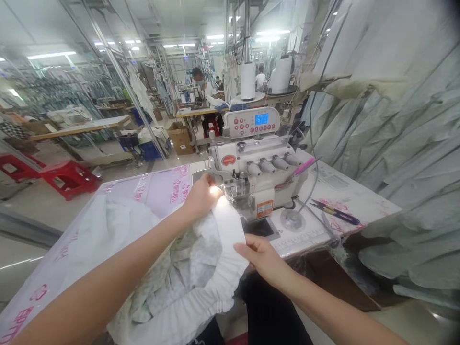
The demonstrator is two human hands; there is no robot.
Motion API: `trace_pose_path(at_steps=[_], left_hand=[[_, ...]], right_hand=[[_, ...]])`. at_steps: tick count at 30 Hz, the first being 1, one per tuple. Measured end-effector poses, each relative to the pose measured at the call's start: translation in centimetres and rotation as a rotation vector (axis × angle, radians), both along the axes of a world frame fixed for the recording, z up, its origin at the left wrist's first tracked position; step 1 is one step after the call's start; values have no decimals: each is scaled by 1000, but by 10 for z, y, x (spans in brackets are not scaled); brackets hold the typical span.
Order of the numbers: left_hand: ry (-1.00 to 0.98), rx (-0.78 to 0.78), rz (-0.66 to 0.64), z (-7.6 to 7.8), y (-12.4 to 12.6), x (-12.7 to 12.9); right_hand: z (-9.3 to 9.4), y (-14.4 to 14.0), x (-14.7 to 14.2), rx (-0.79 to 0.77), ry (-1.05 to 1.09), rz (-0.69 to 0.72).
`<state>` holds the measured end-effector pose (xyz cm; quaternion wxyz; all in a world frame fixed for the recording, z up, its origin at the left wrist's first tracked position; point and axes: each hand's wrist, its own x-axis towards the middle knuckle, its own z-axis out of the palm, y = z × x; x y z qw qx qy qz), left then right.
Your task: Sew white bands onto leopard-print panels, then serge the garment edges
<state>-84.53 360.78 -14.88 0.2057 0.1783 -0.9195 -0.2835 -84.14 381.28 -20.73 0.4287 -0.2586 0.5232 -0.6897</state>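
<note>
Cropped forearm (111,270), left fingers (206,182) glare-veiled, grip unclear, right fingers (256,242) tight on white band (230,225)

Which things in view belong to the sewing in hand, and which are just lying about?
In the job:
- pale garment, by the machine's sewing area
- left hand, at its far end
- right hand, gripping its edge
- sewing machine

Lying about:
- snips
- red stools
- cardboard box

Pink table-cover print (22,317), red machine badge (228,160), illegible
</note>
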Motion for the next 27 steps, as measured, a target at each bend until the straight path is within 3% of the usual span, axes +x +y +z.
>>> trace_pose_path(at_steps=[12, 16, 18, 21, 24, 27], left_hand=[[70, -4, -200, 10, -7, -19], [65, -66, -192, 10, -8, -22], [87, -163, -114, 10, 0, -10], [119, -401, -30, 5, 25, 28], [36, -483, -201, -3, 49, 65], [-13, -469, -257, -9, 55, 76]], right_hand=[[1, -18, -15, 12, 4, -61], [2, -14, -14, 66, 52, -48], [2, -8, -12, 87, 124, -62], [1, -1, -7, 86, 221, -96], [-2, 1, -7, 77, 277, -91], [-1, -3, -12, 81, 306, -94]])
